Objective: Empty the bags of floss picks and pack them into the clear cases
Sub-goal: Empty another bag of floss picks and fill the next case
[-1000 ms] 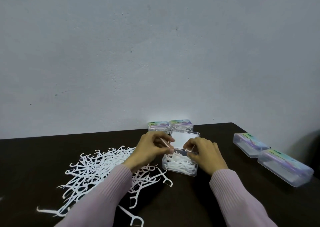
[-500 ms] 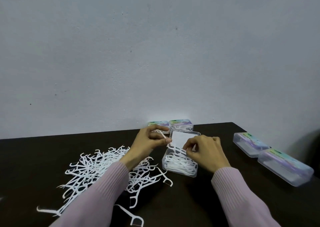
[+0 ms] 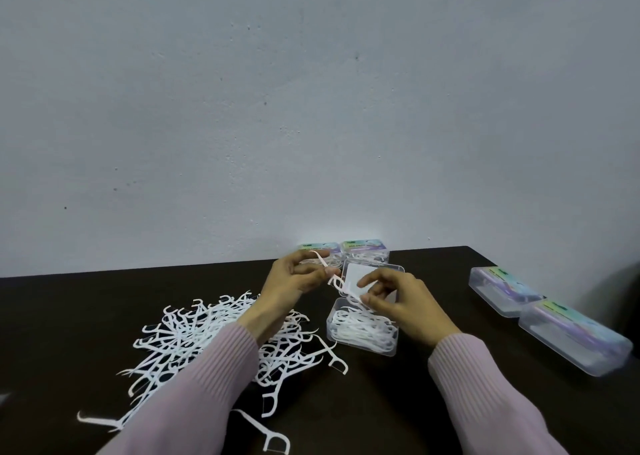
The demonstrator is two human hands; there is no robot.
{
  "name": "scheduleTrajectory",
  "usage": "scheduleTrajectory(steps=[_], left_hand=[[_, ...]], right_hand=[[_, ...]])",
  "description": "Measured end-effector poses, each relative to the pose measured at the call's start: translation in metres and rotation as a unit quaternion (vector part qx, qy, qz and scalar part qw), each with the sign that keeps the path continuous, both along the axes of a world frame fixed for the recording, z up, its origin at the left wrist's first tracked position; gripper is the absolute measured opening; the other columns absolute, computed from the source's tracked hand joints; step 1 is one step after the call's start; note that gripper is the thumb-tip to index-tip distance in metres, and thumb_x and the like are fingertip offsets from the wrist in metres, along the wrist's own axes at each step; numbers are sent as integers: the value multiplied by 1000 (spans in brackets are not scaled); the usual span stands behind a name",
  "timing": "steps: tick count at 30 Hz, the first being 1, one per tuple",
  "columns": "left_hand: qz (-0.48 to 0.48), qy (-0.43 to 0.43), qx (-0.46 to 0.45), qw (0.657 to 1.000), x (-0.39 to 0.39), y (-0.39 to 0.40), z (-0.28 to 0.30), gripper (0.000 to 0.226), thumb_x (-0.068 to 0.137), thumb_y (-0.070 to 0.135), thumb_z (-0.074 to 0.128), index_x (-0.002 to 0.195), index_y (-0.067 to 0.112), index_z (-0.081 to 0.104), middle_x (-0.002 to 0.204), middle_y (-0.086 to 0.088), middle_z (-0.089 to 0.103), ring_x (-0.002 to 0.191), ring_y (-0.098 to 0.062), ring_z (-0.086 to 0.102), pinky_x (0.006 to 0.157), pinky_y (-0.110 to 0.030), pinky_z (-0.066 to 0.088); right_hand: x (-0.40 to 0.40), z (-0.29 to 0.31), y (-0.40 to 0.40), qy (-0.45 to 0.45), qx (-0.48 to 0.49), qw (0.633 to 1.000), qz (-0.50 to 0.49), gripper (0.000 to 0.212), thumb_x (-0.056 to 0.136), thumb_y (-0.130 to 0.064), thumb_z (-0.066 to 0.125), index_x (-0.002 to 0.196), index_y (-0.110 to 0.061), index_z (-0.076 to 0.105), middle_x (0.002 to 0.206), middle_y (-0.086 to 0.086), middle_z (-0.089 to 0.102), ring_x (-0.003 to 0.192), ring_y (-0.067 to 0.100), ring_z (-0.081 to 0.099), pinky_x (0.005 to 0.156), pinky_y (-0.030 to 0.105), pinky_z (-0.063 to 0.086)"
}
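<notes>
I see my left hand [image 3: 294, 278] pinching one floss pick [image 3: 323, 264] at 12 o'clock of the loose pile [image 3: 207, 336]. My right hand [image 3: 398, 302] pinches another pick [image 3: 351, 293] over the open clear case [image 3: 362, 331], part-filled, at 3 o'clock of the pile on the dark table [image 3: 398, 402].
</notes>
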State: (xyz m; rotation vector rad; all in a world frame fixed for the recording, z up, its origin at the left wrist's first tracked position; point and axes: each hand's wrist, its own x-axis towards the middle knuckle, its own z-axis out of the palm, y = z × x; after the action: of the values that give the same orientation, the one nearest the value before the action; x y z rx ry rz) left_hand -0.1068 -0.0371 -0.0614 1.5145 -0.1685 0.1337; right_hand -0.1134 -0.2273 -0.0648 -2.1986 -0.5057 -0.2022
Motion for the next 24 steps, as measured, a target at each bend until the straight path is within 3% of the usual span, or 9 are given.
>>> scheduleTrajectory(steps=[3, 6, 10, 13, 18, 21, 24], left_hand=[[20, 11, -42, 999, 0, 2, 2, 32, 78, 6, 70, 110, 9, 64, 99, -15, 70, 82, -8, 68, 67, -13, 52], [36, 7, -49, 998, 0, 4, 2, 30, 78, 4, 70, 107, 9, 64, 95, -12, 72, 78, -6, 69, 64, -11, 51], [56, 1, 0, 998, 0, -1, -1, 20, 76, 2, 72, 93, 9, 67, 86, -11, 73, 74, -7, 69, 76, -15, 50], [40, -10, 17, 999, -3, -8, -3, 11, 77, -1, 71, 81, 8, 66, 78, -8, 74, 70, -10, 70, 68, -10, 49], [5, -24, 47, 999, -7, -19, -4, 14, 79, 2, 70, 92, 1, 67, 84, -14, 73, 74, -16, 72, 68, -13, 51], [12, -25, 38, 999, -8, -21, -6, 16, 79, 0, 69, 95, -2, 66, 87, -14, 73, 72, -14, 71, 66, -14, 51], [33, -23, -2, 999, -6, -19, -5, 12, 79, -5, 67, 90, -1, 67, 89, -12, 73, 75, -14, 71, 68, -16, 53]], right_hand=[[-4, 3, 0, 32, 86, 995, 26, 20, 85, -9, 65, 97, -23, 60, 78, 1, 63, 70, 5, 62, 65, 12, 49], [-4, 4, -1, 37, 104, 994, 20, 14, 86, -7, 62, 93, -19, 63, 83, 3, 62, 74, 13, 66, 68, 15, 53], [-1, 2, -2, 1, 58, 998, -36, 9, 85, -10, 64, 88, -18, 66, 84, 0, 61, 74, 12, 61, 64, 12, 50], [0, 0, -1, -6, 100, 991, -88, 8, 81, -8, 69, 85, -15, 66, 80, 2, 62, 70, 11, 62, 58, 7, 49], [1, -3, 3, -27, 161, 971, -176, 9, 75, -13, 75, 80, -14, 66, 73, 0, 64, 65, 6, 62, 55, 10, 48], [1, -2, 1, 2, 229, 959, -169, 10, 74, -10, 75, 80, -10, 67, 72, 4, 67, 55, 2, 64, 50, 7, 45], [1, 1, -2, 21, 271, 950, -157, 13, 74, -12, 75, 83, -9, 67, 73, 4, 70, 59, 2, 67, 54, 7, 47]])
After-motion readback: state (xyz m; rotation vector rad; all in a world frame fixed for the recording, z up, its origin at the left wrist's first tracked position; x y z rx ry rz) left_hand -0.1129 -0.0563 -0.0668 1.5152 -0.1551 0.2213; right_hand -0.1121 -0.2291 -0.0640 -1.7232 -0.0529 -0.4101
